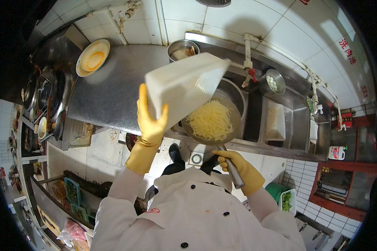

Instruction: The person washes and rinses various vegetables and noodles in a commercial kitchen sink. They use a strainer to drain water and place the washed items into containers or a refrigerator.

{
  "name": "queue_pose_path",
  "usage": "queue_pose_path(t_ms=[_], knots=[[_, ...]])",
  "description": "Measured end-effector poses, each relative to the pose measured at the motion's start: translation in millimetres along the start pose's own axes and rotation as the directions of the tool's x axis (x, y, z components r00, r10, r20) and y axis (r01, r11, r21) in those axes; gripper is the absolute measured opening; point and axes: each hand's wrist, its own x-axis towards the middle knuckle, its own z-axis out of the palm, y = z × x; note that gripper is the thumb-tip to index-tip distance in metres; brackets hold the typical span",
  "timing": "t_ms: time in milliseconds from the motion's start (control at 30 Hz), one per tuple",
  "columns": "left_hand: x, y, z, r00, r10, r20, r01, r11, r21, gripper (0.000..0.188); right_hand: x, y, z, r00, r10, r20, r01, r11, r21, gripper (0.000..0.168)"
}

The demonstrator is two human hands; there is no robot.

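My left hand [151, 120], in a yellow rubber glove, grips the lower end of a white plastic tub [182, 84], which is tilted above the sink. Its open side faces right, and a few pale shreds cling inside. My right hand [238, 168], also gloved, is closed around the handle of a metal strainer [235, 125]. A heap of pale yellow shreds [211, 120], like cut potato, lies in the strainer below the tub's right end. Behind the strainer a round metal basin [241, 97] is partly hidden.
A stained bowl [93, 58] stands on the steel counter [113, 91] at left. A metal pot [183, 42] is at the back. Right of the strainer are a steel bowl of white eggs or balls [275, 82], a white tub [279, 122] in the sink, and wall taps [248, 75].
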Motion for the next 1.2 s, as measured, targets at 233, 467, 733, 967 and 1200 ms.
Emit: queue_pose_path(t_ms=[233,467,733,967,1200], knots=[[-66.8,-96.3,5.5,0.629,-0.765,-0.14,0.57,0.577,-0.585,0.06,-4.6,1.2,-2.3,0.998,0.031,-0.053,-0.032,0.999,-0.011,0.036],[-91.3,-120.1,-4.1,0.076,-0.997,-0.031,0.838,0.08,-0.54,0.068,-18.3,0.4,-9.7,0.997,0.006,-0.073,-0.005,1.0,0.014,0.032],[-50.7,-150.4,-99.6,0.753,-0.615,-0.233,0.637,0.77,0.027,0.081,-13.9,0.5,-25.6,0.997,0.024,-0.076,-0.026,0.999,-0.025,0.04],[8.8,-239.7,-98.9,0.614,-0.77,0.175,0.617,0.606,0.503,0.079,-11.8,9.6,-26.6,0.993,0.113,-0.037,-0.109,0.99,0.094,0.04],[-36.4,-293.8,-77.5,0.807,-0.59,0.028,0.508,0.718,0.477,0.053,-9.7,16.6,-25.8,0.993,0.104,-0.062,-0.101,0.994,0.044,0.046]])
